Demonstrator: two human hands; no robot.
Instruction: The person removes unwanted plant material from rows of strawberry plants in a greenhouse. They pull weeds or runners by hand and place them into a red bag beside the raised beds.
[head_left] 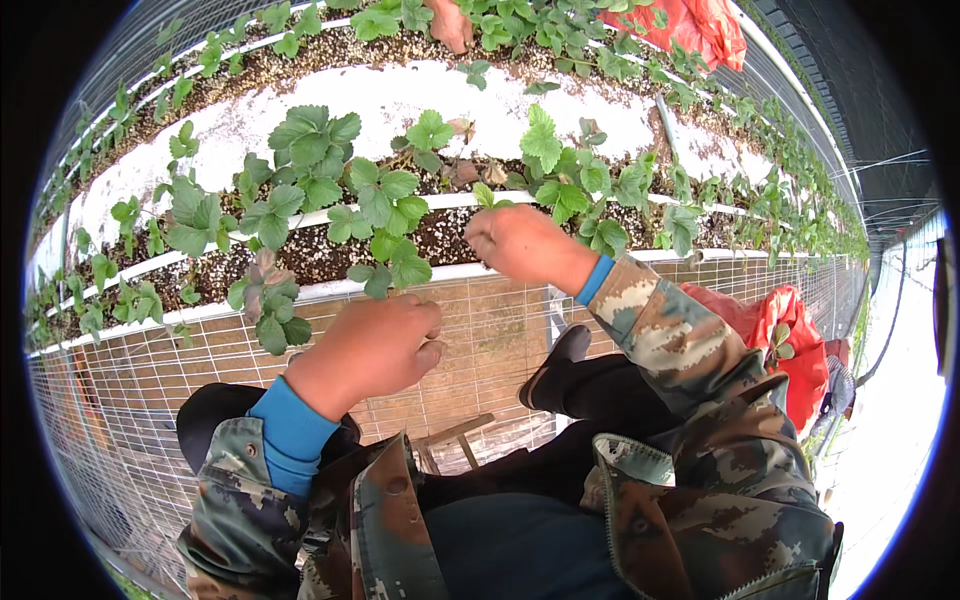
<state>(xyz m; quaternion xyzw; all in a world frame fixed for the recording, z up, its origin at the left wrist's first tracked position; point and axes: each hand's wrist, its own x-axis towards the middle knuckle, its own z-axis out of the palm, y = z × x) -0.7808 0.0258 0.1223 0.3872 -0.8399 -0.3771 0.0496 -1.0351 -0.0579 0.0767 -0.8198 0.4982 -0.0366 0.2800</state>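
My right hand [525, 243] is over the near planting row, its fingers curled down at the dark, white-flecked soil [345, 250]; what its fingertips hold, if anything, is hidden. Beside it grows a leafy green plant with toothed leaves, like a strawberry plant [565, 190]. My left hand [370, 345] hovers lower, in front of the row's white edge, loosely closed with thumb and forefinger near each other and nothing visible between them. Just above that hand hangs the foliage of another strawberry plant [388, 205]. Some brown, withered leaves [466, 172] lie between the plants.
White sheeting [300, 95] separates this row from a farther planted one, where another person's hand [451, 25] reaches in near a red bag [690, 38]. A second red bag [800, 350] stands at my right. Wire mesh [140, 375] hangs below the near edge.
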